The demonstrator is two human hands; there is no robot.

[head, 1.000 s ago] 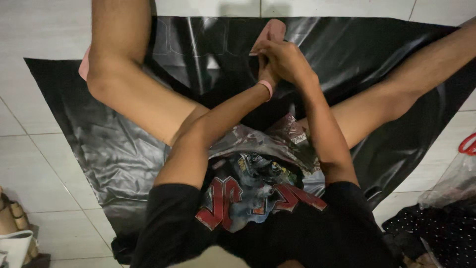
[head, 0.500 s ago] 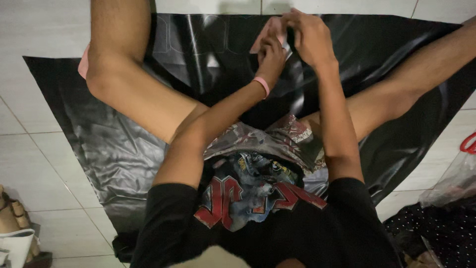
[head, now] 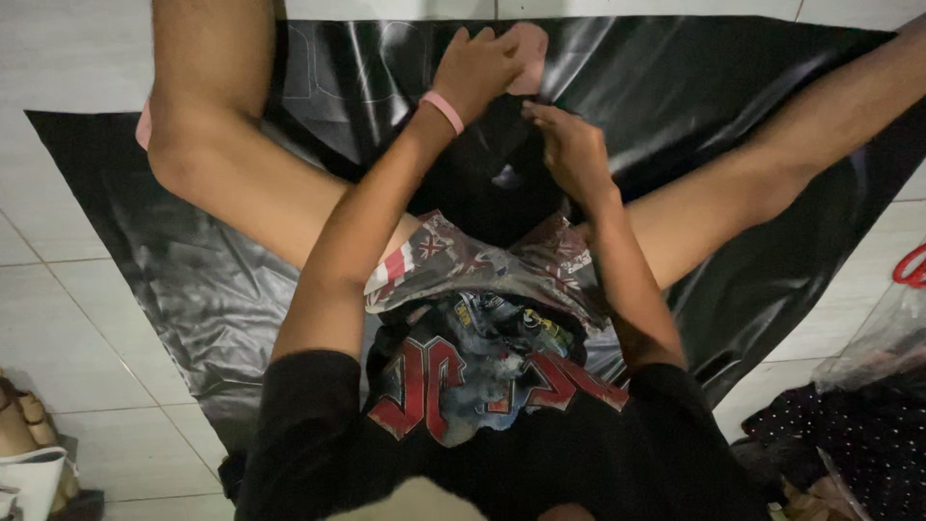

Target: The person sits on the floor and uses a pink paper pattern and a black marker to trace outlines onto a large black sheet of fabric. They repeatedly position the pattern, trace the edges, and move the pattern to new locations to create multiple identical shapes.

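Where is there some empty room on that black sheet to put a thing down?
The black sheet lies bare outside the bent left knee, and again beyond the right leg. Between the legs it is crowded: left hand on a pink thing, right hand beside it.

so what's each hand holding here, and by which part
The left hand grips a pinkish piece by its near edge, above the black sheet. What the right hand holds cannot be told.
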